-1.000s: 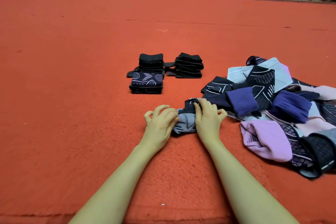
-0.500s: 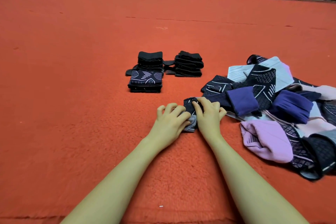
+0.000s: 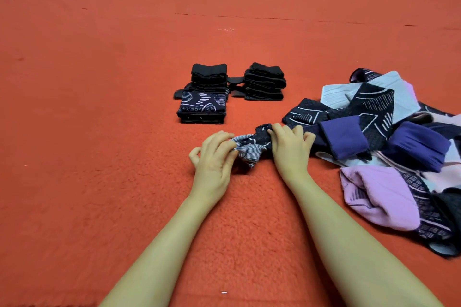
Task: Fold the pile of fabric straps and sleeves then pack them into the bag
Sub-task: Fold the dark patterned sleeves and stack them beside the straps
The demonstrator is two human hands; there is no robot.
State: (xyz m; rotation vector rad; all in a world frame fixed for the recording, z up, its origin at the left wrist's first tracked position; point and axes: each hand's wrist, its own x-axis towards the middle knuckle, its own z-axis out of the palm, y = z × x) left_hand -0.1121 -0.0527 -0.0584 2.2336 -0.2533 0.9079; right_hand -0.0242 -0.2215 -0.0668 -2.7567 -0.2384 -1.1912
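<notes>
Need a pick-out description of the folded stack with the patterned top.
On the orange carpet, beyond the hands, sit three folded stacks. Take the nearest one, front left: the patterned stack. Its top piece is dark navy with white line and dot motifs, while the two black stacks behind it are plain.

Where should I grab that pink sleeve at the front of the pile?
Probably grip the pink sleeve at its ribbed open end on the left, coming from the bare carpet side. That end lies uncovered, while dark patterned pieces overlap its right part.
</notes>
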